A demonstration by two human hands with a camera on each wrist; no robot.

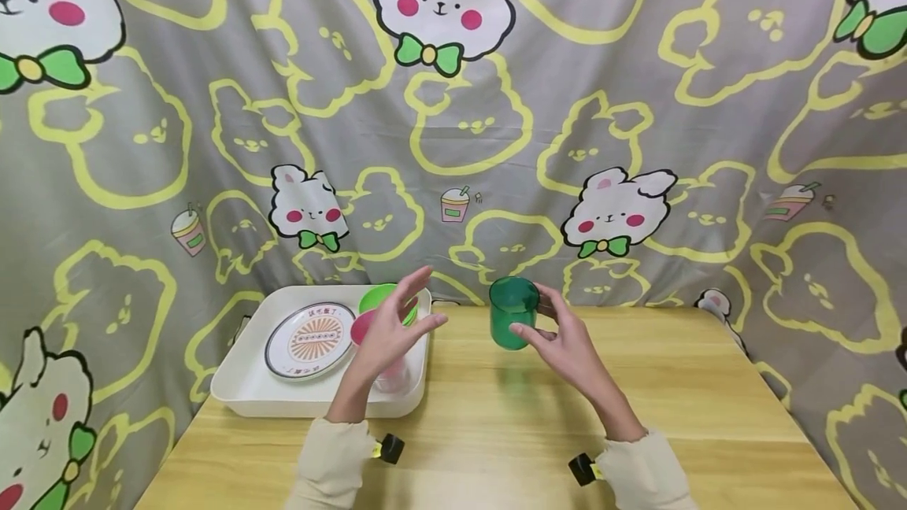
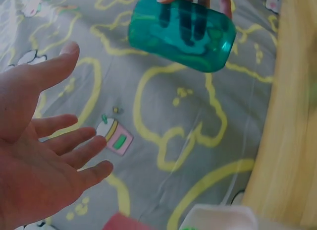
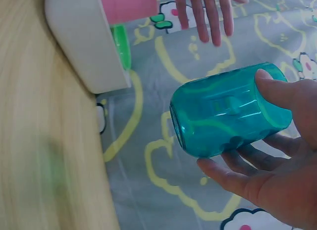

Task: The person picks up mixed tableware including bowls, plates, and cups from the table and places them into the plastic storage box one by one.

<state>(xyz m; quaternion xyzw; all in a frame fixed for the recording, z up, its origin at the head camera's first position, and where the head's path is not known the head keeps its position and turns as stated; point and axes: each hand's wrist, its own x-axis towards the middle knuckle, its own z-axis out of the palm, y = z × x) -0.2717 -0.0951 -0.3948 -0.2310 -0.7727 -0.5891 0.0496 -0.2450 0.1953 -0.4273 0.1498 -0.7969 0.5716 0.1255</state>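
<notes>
A clear green plastic cup (image 1: 512, 317) is held above the table by my right hand (image 1: 567, 341), thumb on the near side and fingers round the far side. In the right wrist view the cup (image 3: 228, 111) shows nothing inside. My left hand (image 1: 390, 337) hovers over the right end of the white tray (image 1: 241, 392), its fingers spread and holding nothing. Partly hidden behind that hand are a pink cup (image 1: 363, 326) and a green cup (image 1: 375, 297) in the tray. A white plate (image 1: 312, 341) with an orange ray pattern lies at the tray's left.
The wooden table (image 1: 496, 431) runs under both arms, the tray standing at its back left. Behind the table hangs a grey curtain (image 1: 489, 179) with rabbit prints, close to the back edge. A clear pinkish cup (image 1: 391, 378) is in the tray's near right corner.
</notes>
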